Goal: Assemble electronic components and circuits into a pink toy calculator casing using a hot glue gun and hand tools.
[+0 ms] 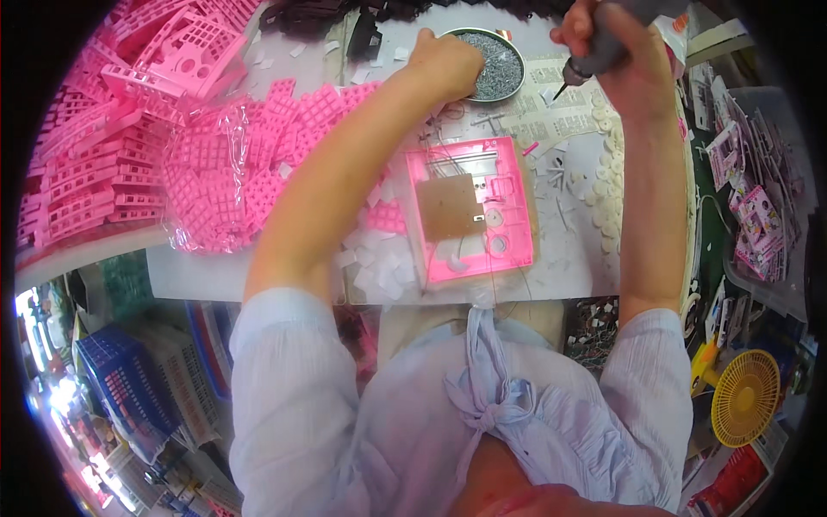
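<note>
Nearest me, at six o'clock of the bench, lies the pink plastic housing (469,211), a glossy translucent square shell, flat on its face, with a dull brown circuit board (450,207) resting on its middle and two round openings at its three-o'clock side. Small white paper scraps (379,263) are scattered just beside it at nine o'clock.

Farther out, at twelve o'clock from the housing, stands the round metal dish (493,65), filled with tiny grey screws. My left hand (446,60) rests over its nine-o'clock rim, fingers curled down into the screws; whether they pinch one I cannot tell.

My right hand (616,60) is wrapped closed around the grey electric screwdriver (594,47), its long axis slanting down toward seven o'clock, the bit pointing at the housing. The left hand is the nearer to the dish.

Beyond, at ten o'clock, are pink gridded frames (215,164), some in a clear bag.
</note>
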Motion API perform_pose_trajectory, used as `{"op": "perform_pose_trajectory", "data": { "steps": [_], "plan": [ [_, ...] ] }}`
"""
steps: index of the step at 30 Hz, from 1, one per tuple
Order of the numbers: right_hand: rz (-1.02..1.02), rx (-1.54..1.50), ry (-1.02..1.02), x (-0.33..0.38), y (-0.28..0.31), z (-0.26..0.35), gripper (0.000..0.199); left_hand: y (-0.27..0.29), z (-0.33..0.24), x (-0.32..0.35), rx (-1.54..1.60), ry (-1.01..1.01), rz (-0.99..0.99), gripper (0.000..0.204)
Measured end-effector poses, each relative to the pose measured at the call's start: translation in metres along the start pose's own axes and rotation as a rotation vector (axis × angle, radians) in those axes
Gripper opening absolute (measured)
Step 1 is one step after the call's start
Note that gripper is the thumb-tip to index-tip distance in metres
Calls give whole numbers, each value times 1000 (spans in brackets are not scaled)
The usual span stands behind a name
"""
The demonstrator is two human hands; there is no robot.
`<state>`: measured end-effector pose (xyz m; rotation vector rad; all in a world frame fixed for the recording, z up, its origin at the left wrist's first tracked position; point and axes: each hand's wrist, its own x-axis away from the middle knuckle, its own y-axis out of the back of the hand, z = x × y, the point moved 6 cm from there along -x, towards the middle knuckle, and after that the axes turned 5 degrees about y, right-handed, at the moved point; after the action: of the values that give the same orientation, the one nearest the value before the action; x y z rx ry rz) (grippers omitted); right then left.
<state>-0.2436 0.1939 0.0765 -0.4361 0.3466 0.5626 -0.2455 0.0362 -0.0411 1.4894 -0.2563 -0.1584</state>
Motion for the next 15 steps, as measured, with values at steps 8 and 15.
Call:
{"op": "perform_pose_trajectory", "data": {
  "steps": [8, 15],
  "plan": [
    [-174, 230, 43, 14, -12, -7, 28, -2, 1, -12, 7, 0, -23, 25],
    [-75, 235, 49, 27, -21, -13, 30, 2, 8, -1, 29, -20, 43, 25]
  ]
}}
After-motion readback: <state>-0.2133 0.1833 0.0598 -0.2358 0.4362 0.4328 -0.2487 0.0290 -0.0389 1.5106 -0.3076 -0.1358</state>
